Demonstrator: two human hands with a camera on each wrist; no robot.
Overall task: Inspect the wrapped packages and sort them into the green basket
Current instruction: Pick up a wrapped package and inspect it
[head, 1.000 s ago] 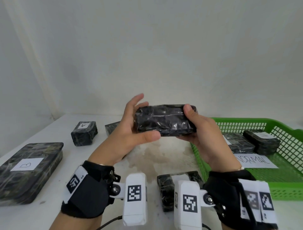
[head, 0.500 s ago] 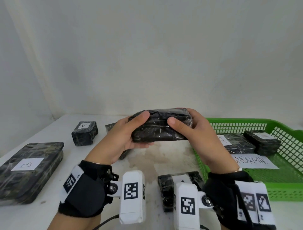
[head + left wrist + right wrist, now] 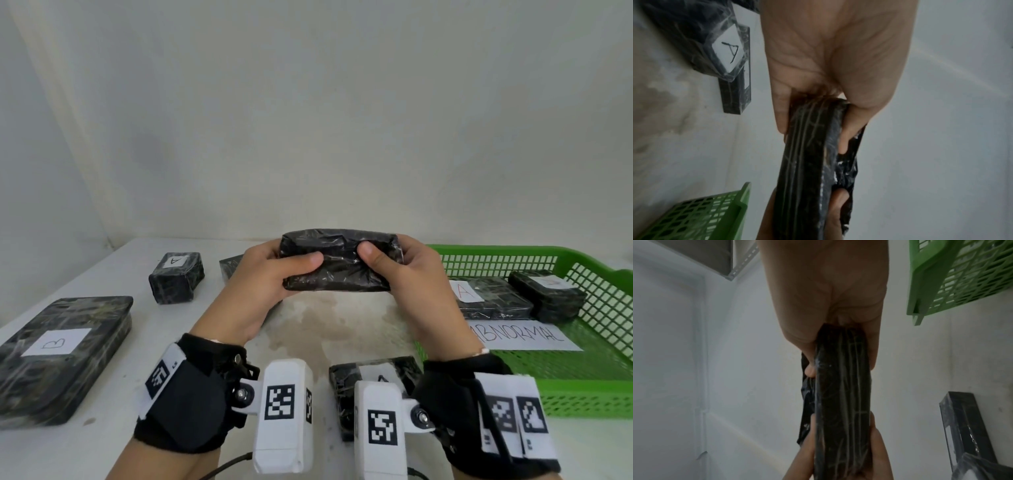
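The black wrapped package (image 3: 337,262) has been tipped over within the last second: earlier its broad face stood toward the camera with the fingers splayed behind it, and now it sits lower, at the centre of the head view, with both thumbs pressed on its near face. The left hand (image 3: 263,291) has a clenched grip on the package's left end, and the right hand (image 3: 416,274) grasps its right end the same way; the wrist views show the film wrap pinched between thumb and fingers. I judge this to be inspection by turning, with no label showing on this face and the sorting decision not yet made.

The green basket (image 3: 589,401) stands at the right of the frame on the white counter (image 3: 113,445). It holds a flat package marked "A" (image 3: 486,298), a smaller block (image 3: 548,294) just beside it, and a paper sheet reading "ABNORMAL" (image 3: 520,337). The held package is left of the basket, above the counter, outside the rim.
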